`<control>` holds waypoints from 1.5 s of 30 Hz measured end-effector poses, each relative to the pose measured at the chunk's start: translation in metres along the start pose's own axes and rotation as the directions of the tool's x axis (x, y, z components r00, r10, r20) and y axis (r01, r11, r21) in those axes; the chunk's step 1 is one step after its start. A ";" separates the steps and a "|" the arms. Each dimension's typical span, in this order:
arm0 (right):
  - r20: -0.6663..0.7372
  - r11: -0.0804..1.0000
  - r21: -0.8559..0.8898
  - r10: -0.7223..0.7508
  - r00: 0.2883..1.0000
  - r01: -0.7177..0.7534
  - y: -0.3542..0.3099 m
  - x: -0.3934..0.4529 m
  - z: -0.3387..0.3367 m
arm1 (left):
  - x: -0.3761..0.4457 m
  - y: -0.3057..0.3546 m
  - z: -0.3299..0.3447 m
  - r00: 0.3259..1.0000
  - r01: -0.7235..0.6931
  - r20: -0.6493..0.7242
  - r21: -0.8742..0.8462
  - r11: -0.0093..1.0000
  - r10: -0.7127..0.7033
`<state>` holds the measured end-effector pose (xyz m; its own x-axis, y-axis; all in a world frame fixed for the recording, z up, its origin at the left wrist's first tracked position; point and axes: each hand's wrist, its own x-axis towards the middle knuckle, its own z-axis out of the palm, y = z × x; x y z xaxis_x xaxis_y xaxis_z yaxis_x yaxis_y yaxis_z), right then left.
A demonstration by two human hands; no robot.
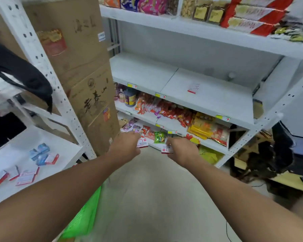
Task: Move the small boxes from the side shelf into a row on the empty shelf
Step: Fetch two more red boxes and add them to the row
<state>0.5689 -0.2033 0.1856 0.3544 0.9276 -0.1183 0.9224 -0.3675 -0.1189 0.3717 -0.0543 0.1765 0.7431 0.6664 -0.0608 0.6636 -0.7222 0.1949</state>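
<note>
while both arms are reaching forward toward the front shelving, each hand is carrying one small box. the left hand [125, 147] is curling its fingers around a red and white box [142, 143], and the right hand [182, 151] is gripping a second box [166, 149] of the same kind. both boxes are hanging in the air in front of the lower snack shelves, below the empty shelf [208, 91], which is sitting well above the hands.

more small boxes are lying loose on the side shelf [10, 193] at the left: red and white ones [25, 177] and a few blue ones [39, 152], scattered and not in a row.

handling, as a judgement: the boxes are looking like thin card cartons, light and fairly stiff, with flat faces that are likely to dent if squeezed hard. holding across the two narrow edges with thumb and fingers is likely the safest hold, leaving the base free for setting down. smooth card may be sliding a little on the painted shelf, so each box is best placed, not dropped.

writing: the print on the small boxes is too blurred to read. a cardboard carton [93, 100] between the shelves is carrying large brush-style characters, not clearly legible. yellow price tags [160, 96] with red arrows are clipped on the shelf edges; their text is unreadable.
</note>
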 end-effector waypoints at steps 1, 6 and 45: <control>-0.008 1.000 0.007 0.025 1.000 -0.025 0.015 -0.003 -0.003 | 0.010 0.013 0.002 1.000 -0.023 0.018 0.012 1.000 0.023; -0.037 0.995 0.030 0.100 0.994 -0.099 0.086 -0.012 -0.011 | 0.057 0.077 0.007 0.992 -0.123 0.031 0.026 0.992 0.122; -0.017 0.907 0.050 0.419 0.908 -0.418 0.232 0.226 -0.036 | 0.418 0.085 0.044 0.903 -0.407 0.131 -0.045 0.912 0.410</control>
<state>0.8687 -0.0768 0.1666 0.7110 0.6890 -0.1406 0.6808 -0.7246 -0.1076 0.7421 0.1551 0.1247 0.9540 0.2812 -0.1038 0.2986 -0.9219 0.2468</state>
